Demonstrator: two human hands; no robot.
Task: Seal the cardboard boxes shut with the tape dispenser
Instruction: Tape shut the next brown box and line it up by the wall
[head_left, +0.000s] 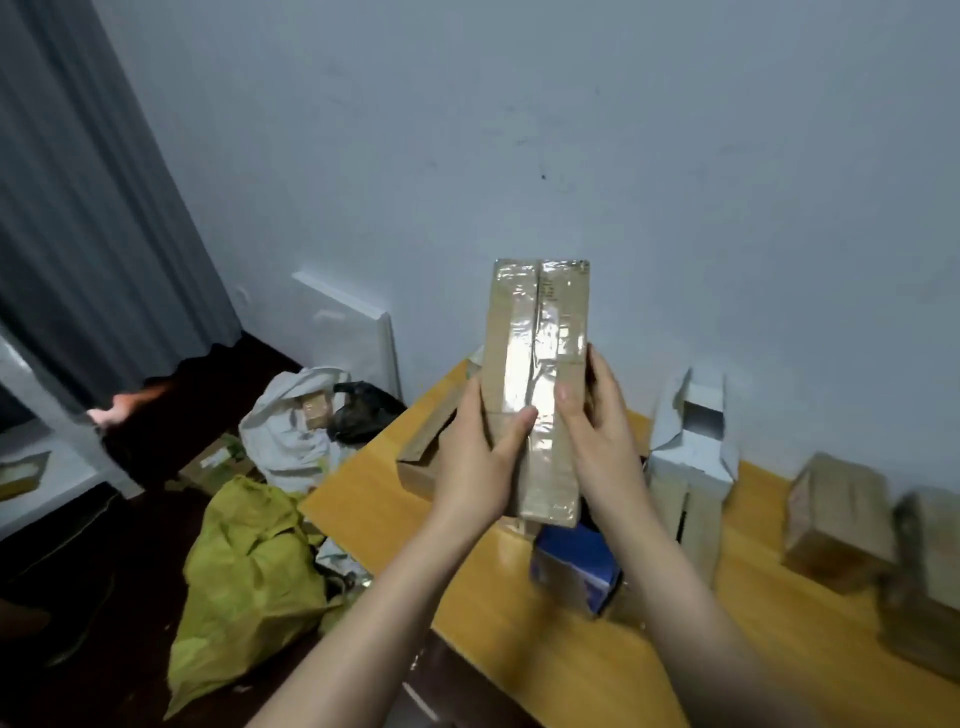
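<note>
Cardboard box (537, 332) held upright in both hands above the bench (363, 499).
Clear tape shines down its front seam. The left hand (480, 462) grips the lower left edge, thumb across the taped face; the right hand (597, 431) clasps the right edge the same way. Just to the right, an open white box (693, 441) stands on the yellow bench, with brown boxes (836, 514) farther right.

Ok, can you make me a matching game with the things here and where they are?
Things:
1 taped cardboard box
2 white box
3 yellow-green bag
4 grey curtain

Places:
A on the floor
B hanging at far left
C held by the left hand and right hand
D flaps open, right of the held box

Pairs: 1-C, 2-D, 3-A, 4-B
</note>
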